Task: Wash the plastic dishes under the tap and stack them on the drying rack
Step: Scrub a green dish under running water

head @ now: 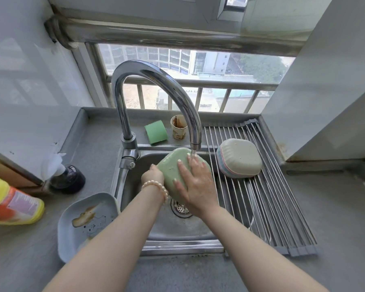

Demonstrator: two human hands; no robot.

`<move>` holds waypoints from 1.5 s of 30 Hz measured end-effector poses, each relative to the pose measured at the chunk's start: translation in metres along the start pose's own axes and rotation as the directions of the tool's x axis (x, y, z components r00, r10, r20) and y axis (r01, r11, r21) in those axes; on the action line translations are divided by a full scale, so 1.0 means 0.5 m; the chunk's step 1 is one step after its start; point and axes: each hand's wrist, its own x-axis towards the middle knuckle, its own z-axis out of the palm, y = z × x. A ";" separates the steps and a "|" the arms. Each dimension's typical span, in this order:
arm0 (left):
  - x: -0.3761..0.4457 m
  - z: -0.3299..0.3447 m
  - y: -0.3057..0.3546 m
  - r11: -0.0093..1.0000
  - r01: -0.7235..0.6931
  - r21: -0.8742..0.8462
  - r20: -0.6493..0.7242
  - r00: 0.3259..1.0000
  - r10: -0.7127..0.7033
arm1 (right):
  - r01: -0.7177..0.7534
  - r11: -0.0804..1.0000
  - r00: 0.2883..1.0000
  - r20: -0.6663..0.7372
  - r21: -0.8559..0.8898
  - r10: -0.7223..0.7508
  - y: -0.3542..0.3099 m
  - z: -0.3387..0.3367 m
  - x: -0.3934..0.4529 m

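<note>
Head view has the green dish (173, 165) upside down under the tap (156, 89), water landing right at the tips of the right hand (195, 182), whose fingers (182, 168) lie straight and flat on its back. Left hand (153, 174) grips the dish's left edge, fingers curled underneath. Right of those fingers, washed dishes (239, 158) sit stacked on the drying rack (268, 199); a dirty blue dish (86, 224) waits on the surface (30, 249) to their left.
</note>
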 end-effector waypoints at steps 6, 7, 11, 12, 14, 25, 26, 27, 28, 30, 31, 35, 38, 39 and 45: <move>-0.051 0.024 0.034 0.979 -0.149 0.142 0.091 0.986 0.137 | -0.647 0.649 0.761 0.277 0.400 0.587 0.061 -0.050 0.043; -0.054 0.029 0.037 0.969 -0.173 0.177 0.103 0.982 0.157 | -0.689 0.557 0.717 0.321 0.464 0.619 0.078 -0.050 0.040; -0.078 0.057 0.039 0.894 -0.301 0.333 0.181 0.950 0.253 | -0.709 0.200 0.598 0.426 0.676 0.679 0.113 -0.038 0.019; -0.090 0.065 0.035 0.837 -0.365 0.408 0.210 0.930 0.303 | -0.713 0.158 0.570 0.432 0.683 0.699 0.117 -0.037 0.015; -0.102 0.082 0.016 0.652 -0.487 0.581 0.259 0.870 0.420 | -0.710 0.090 0.520 0.433 0.699 0.736 0.122 -0.036 0.008; -0.083 0.090 -0.019 0.531 -0.615 0.583 0.470 0.789 0.397 | -0.570 0.622 0.746 0.020 0.537 0.666 0.064 -0.059 0.006; -0.074 0.085 -0.013 0.756 -0.453 0.472 0.447 0.863 0.237 | -0.511 0.736 0.810 -0.036 0.445 0.585 0.053 -0.058 0.002; -0.071 0.076 -0.005 0.901 -0.242 0.361 0.441 0.895 0.064 | -0.421 0.837 0.870 -0.105 0.350 0.482 0.046 -0.053 -0.003; -0.065 0.062 0.005 0.956 -0.045 0.290 0.447 0.890 -0.094 | -0.295 0.917 0.919 -0.183 0.268 0.349 0.043 -0.044 -0.009; -0.049 0.031 0.027 0.950 0.205 0.235 0.538 0.787 -0.302 | 0.005 0.993 0.949 -0.313 0.117 0.032 0.042 -0.023 -0.018; -0.039 0.014 0.034 0.935 0.246 0.256 0.564 0.748 -0.351 | 0.139 0.989 0.927 -0.357 0.046 -0.114 0.041 -0.017 -0.022; -0.006 -0.014 0.023 0.937 0.297 0.186 0.560 0.751 -0.350 | 0.448 0.887 0.809 -0.374 -0.107 -0.454 0.022 0.003 -0.036; 0.027 -0.014 -0.009 0.986 0.153 0.063 0.489 0.857 -0.164 | 0.501 0.862 0.814 -0.295 -0.079 -0.501 0.023 0.012 -0.050; 0.022 -0.016 -0.014 0.998 0.062 0.022 0.438 0.897 -0.065 | 0.484 0.874 0.841 -0.253 -0.038 -0.477 0.027 0.011 -0.057; 0.004 -0.013 -0.017 0.959 -0.184 -0.215 0.374 0.892 0.255 | 0.172 0.971 0.951 0.286 -0.166 -0.119 0.004 -0.052 -0.045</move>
